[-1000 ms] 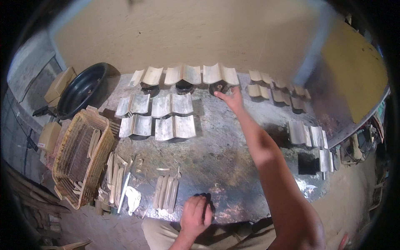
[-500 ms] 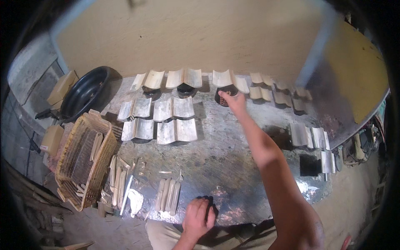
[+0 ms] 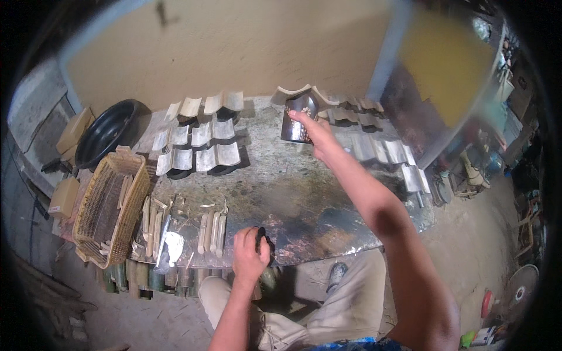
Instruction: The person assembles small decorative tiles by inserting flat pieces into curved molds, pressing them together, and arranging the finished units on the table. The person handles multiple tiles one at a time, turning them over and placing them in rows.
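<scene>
My right hand (image 3: 315, 133) is wrapped round a dark cylindrical container (image 3: 295, 127) with a pale flower-like pattern, toward the back of the table. A pale, two-winged curved piece (image 3: 300, 92) sits across its top. Near the table's front edge my left hand (image 3: 250, 254) has its fingers curled against a small black object (image 3: 260, 238) whose kind I cannot make out. Left of it lie several pale wooden sticks (image 3: 212, 233). More winged pieces like the one on the container stand in rows on the left (image 3: 218, 157) and right (image 3: 377, 150).
At left, a woven basket (image 3: 142, 175) with sticks inside stands near a black basin (image 3: 111, 133) and cardboard boxes (image 3: 64, 198). More sticks (image 3: 153, 229) and a crumpled white piece (image 3: 174, 244) lie by the table's front left edge. A wall (image 3: 234, 47) rises behind the table.
The view has turned and shifted. My right hand has kept its grip on the container, which shows more of its side and appears raised. My left hand stays near the front edge.
</scene>
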The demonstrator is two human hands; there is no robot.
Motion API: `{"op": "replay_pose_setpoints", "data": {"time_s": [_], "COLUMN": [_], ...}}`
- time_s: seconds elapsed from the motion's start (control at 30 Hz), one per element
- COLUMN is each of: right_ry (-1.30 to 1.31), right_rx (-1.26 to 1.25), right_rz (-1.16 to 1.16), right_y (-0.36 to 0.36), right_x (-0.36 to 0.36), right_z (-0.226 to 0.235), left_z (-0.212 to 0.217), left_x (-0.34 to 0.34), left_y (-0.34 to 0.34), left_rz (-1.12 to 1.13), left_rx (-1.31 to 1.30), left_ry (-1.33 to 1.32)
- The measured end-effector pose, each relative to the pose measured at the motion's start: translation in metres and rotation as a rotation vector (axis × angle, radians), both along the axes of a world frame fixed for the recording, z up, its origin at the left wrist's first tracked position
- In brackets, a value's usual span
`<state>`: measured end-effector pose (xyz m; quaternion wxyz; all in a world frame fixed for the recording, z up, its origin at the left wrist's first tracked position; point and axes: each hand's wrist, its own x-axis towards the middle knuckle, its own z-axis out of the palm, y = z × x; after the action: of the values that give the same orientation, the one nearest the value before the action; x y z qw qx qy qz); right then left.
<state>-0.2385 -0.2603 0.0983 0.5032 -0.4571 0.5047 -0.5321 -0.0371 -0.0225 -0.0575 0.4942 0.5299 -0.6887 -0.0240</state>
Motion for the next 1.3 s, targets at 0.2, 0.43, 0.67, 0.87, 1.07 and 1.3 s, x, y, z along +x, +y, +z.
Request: {"op": "replay_pose_setpoints", "data": {"time_s": [0.2,0.43,0.67,0.87,1.07,1.3], "right_ry": [-0.371,-0.787,-0.184,0.159,0.176,0.262], "right_rx": [-0.030,0.041,-0.263,-0.199,-0.311,-0.260], "right_rz": [0.210,0.412,0.167,-0.007,-0.153,-0.185], "right_y": [0.058,0.099,0.097,0.086,0.071,0.105], "right_x": [-0.019,-0.020,-0.035,-0.055,-0.057,-0.074], "right_z": [0.033,0.054,-0.004,-0.091,-0.138,-0.156], "left_z": [0.002,-0.001,-0.004,-0.003,-0.002,0.000], "left_x": [-0.001,0.000,0.001,0.002,0.001,0.005], "left_y": [0.003,0.005,0.003,0.002,0.001,0.001], "left_rz": [0.033,0.050,0.027,0.025,0.031,0.018], "left_rx": [-0.033,-0.017,-0.026,-0.005,-0.005,-0.002], "left_ry": [0.022,0.027,0.003,-0.005,0.005,0.091]}}
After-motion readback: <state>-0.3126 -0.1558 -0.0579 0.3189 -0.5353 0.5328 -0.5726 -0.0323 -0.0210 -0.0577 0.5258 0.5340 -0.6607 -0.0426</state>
